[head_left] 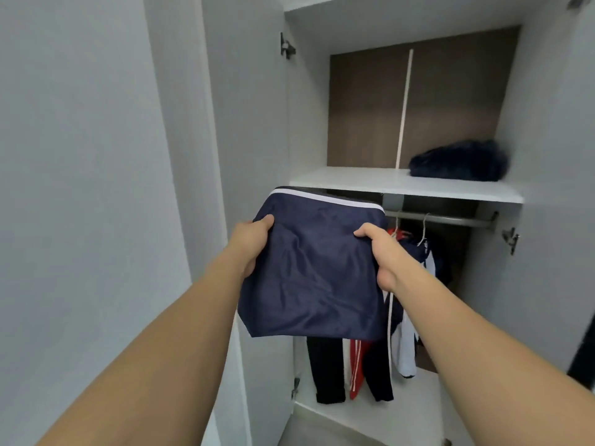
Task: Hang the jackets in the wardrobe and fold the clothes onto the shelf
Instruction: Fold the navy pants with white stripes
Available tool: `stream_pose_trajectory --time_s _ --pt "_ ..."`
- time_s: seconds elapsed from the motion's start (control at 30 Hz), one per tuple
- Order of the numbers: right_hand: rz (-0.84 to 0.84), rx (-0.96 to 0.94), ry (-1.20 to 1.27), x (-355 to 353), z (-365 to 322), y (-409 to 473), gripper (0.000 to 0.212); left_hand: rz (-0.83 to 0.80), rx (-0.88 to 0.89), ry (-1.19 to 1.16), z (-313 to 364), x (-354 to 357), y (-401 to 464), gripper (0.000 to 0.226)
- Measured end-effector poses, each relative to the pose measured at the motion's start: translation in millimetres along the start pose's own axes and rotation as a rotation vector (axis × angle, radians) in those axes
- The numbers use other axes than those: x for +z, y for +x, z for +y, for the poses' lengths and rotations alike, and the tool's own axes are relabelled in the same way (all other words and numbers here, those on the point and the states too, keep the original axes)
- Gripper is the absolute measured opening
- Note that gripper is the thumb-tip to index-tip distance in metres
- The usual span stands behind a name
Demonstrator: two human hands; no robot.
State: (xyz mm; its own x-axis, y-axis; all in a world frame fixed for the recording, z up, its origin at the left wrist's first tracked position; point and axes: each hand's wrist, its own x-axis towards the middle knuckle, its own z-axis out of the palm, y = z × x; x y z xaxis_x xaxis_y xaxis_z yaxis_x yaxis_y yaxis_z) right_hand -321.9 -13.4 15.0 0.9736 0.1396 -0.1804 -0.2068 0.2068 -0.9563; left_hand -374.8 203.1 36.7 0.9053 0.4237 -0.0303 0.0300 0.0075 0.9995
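1. Navy folded garment [314,272], thin slightly shiny fabric w/ soft creases, white band along its top edge; held up in the air in front of the open wardrobe [541,123], just below the shelf's front edge.
2. Left hand [252,244] grips the garment's left edge, thumb on top, fingers curled under the cloth.
3. Right hand [380,252] grips the right edge the same way, thumb over the fabric.
4. White shelf [370,183] carries a dark navy bundle [460,162] at its right, blurred, well apart from the held piece.
5. Under the shelf, a metal rail [450,218] w/ hanging jackets [363,365]: black, red w/ white stripes, navy, white; partly hidden behind the held garment.
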Motion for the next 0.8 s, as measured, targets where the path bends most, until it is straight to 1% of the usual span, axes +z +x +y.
stream_pose_trajectory --time_s 0.07,0.17,0.3,0.37,0.43,0.63,0.8 --pt "0.056 -0.04 0.035 -25.0 -22.5 15.4 0.049 -0.041 0.034 0.014 18.3 38.4 17.3 0.029" --pt "0.094 -0.099 0.055 -52.6 -56.3 41.9 0.044 -0.072 0.074 0.021 44.9 87.0 44.3 0.023" --pt "0.107 -0.171 0.064 -72.4 -97.3 82.2 0.037 -0.102 0.114 0.017 76.8 130.9 87.4 0.029" --pt "0.114 -0.187 0.069 -77.7 -114.6 105.0 0.039 -0.112 0.133 0.025 91.3 148.5 110.9 0.031" --pt "0.117 -0.202 0.081 -80.3 -130.7 132.8 0.045 -0.126 0.165 0.033 105.1 164.3 137.5 0.033" --pt "0.154 -0.261 0.111 -67.6 -168.4 231.6 0.054 -0.135 0.236 0.077 133.1 194.0 243.8 0.041" --pt "0.168 -0.287 0.069 -45.5 -201.8 322.0 0.047 -0.161 0.263 0.081 157.1 208.6 354.0 0.036"
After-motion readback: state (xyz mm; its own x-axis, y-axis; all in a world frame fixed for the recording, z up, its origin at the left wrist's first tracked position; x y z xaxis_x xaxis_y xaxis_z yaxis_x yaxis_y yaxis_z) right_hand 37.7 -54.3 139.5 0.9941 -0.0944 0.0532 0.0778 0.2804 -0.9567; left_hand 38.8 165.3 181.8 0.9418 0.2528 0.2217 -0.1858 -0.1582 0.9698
